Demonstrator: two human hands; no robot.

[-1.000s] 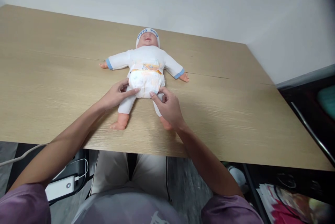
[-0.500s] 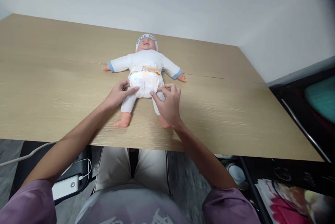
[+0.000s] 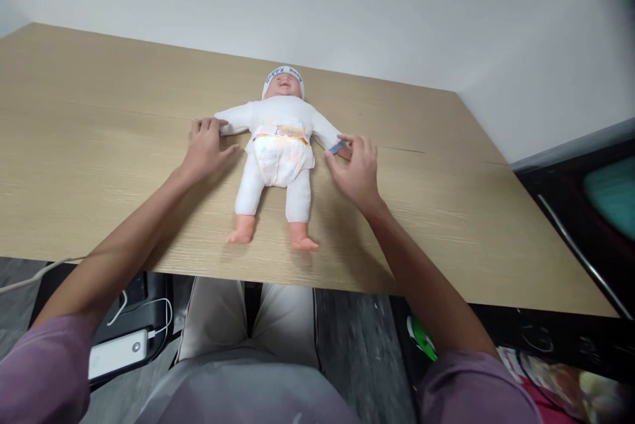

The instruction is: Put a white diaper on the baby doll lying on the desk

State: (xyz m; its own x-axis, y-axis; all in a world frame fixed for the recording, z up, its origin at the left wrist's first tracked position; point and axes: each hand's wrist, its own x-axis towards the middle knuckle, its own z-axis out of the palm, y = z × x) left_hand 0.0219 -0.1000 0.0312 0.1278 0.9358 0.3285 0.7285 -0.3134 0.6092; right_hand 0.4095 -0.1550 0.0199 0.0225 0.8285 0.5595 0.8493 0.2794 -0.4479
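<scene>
A baby doll point(image 3: 280, 114) in a white suit, a white cap with blue letters and a diaper point(image 3: 278, 159) lies on its back on the wooden table point(image 3: 99, 113), feet toward me. My left hand point(image 3: 204, 148) lies over the end of the doll's outstretched arm on the left, fingers covering its hand and cuff. My right hand point(image 3: 355, 171) closes around the doll's other arm at the blue cuff point(image 3: 338, 146), thumb below and fingers above. Both legs lie free and slightly apart.
The table's near edge runs just above my lap. A white wall stands behind the table. Dark furniture point(image 3: 570, 212) stands to the right. Below the table on the left lie a white box with cables point(image 3: 116, 352), and a green object point(image 3: 421, 338) on the right.
Both hands left the diaper and the doll's thighs and moved outward and up to the doll's two arms. The doll's right leg is now uncovered.
</scene>
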